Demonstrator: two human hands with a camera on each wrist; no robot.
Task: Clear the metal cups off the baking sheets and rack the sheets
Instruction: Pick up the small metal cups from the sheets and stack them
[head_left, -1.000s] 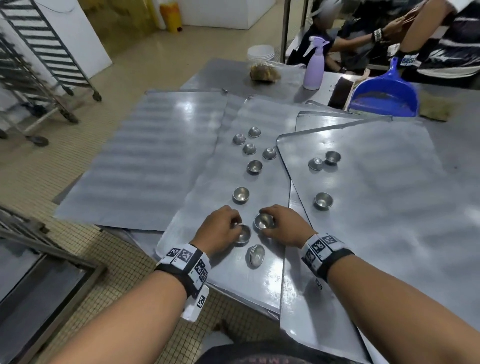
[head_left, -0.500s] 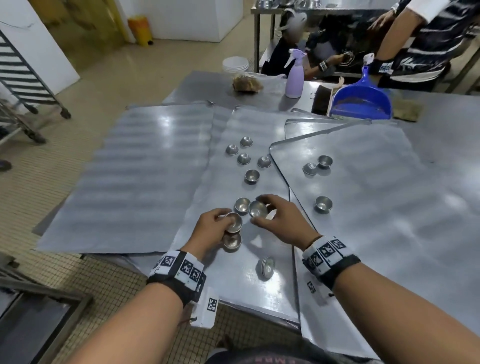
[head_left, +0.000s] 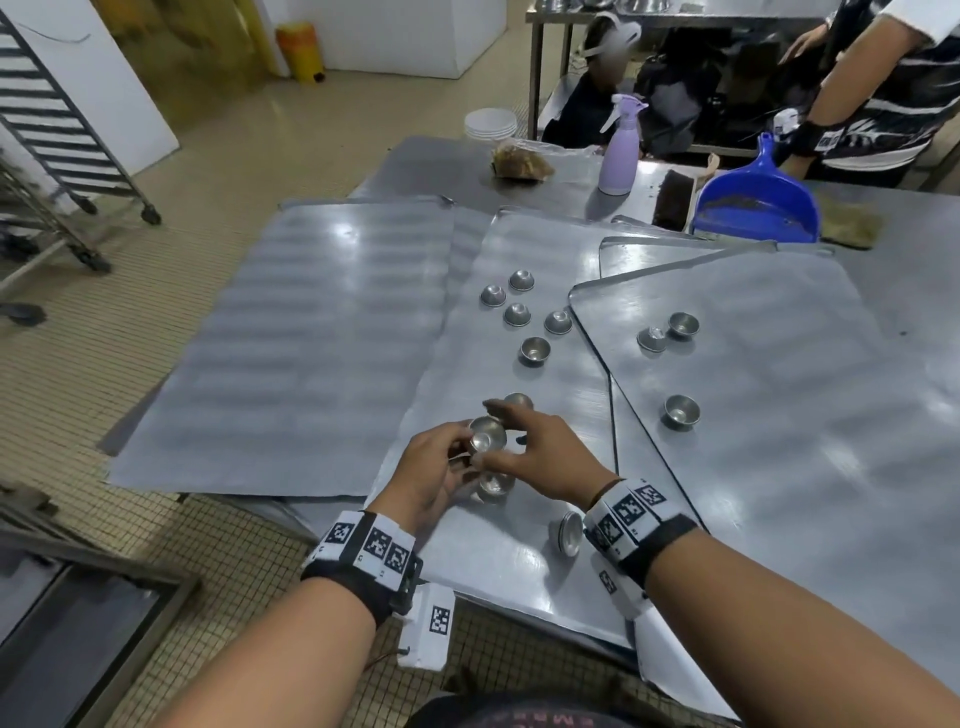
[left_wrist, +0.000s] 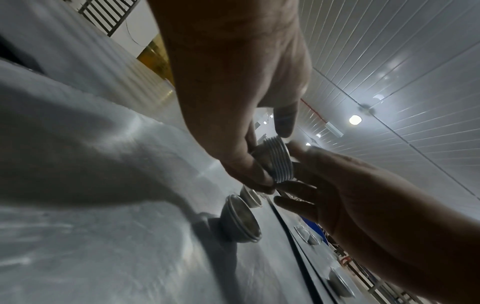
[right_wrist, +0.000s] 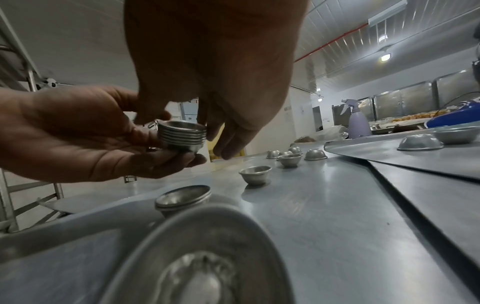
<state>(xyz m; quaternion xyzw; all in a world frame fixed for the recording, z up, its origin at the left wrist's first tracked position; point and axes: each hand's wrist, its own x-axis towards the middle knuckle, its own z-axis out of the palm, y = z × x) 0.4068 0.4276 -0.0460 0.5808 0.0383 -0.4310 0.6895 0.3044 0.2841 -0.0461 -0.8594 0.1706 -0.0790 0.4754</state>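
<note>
Head view: we find the left hand raised just above the middle flat steel baking sheet, its grip curled round a nested stack of small round metal cups. The right hand meets the stack from the other side, thumb and fingertips at its rim. A short nested pair of cups stands on the sheet directly beneath the hands, and a tipped cup stack lies on its side beside the right wrist. We count six loose cups farther up this sheet, four of them upside down, and three more on the right-hand baking sheet, which overlaps the middle one. A lilac spray bottle and a blue plastic dustpan stand at the far edge of the tabletop.

Left wrist view: the held stack shows several ribbed rims, pinched between left fingers and thumb; right fingertips touch it.

Right wrist view: the stack rests on the left palm and fingers, clear of the sheet. The right grip is half closed, thumb and a finger touching the top rim.
</note>
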